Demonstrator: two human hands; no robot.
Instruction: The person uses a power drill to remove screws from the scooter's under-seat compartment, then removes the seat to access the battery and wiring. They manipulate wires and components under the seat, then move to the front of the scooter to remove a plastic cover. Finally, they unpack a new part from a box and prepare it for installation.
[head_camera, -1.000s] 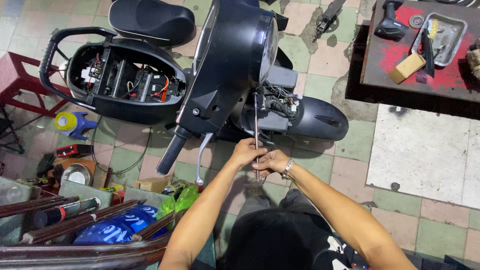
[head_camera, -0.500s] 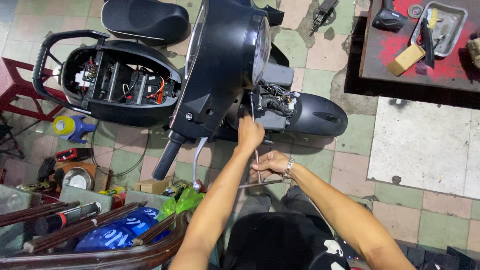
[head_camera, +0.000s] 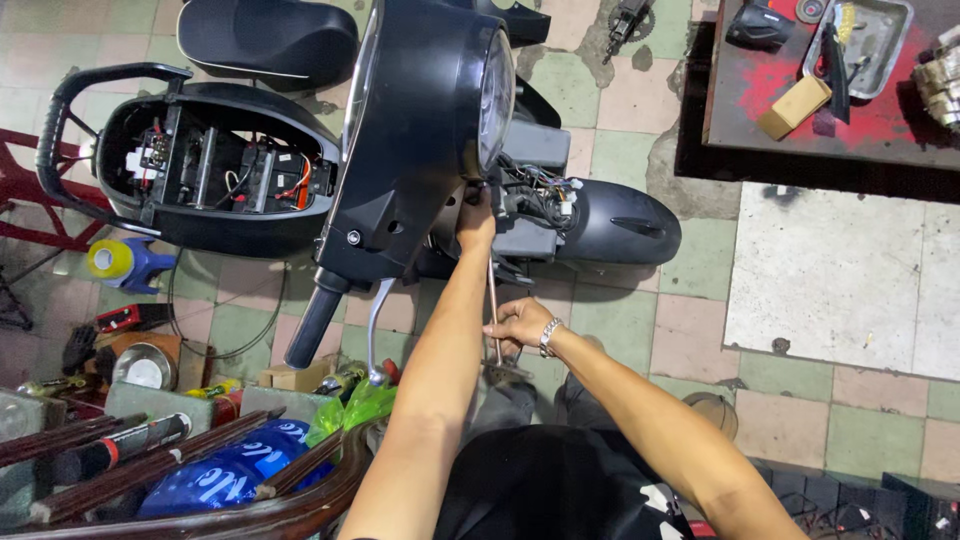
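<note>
The right hand (head_camera: 522, 325) closes its grip on the handle of a long T-shaped wrench (head_camera: 493, 300) while the left hand (head_camera: 476, 222) steadies the shaft tip against the exposed steering column of the scooter (head_camera: 420, 130), keeping the tool aligned.

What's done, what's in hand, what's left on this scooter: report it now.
Done: the seat is lifted clear, the under-seat compartment lies open, and the wiring behind the headlight is bared. In hand: the right hand grips a long T-handle driver; the left hand is at its upper end by the wiring. Left: likely closing those open parts.
</note>
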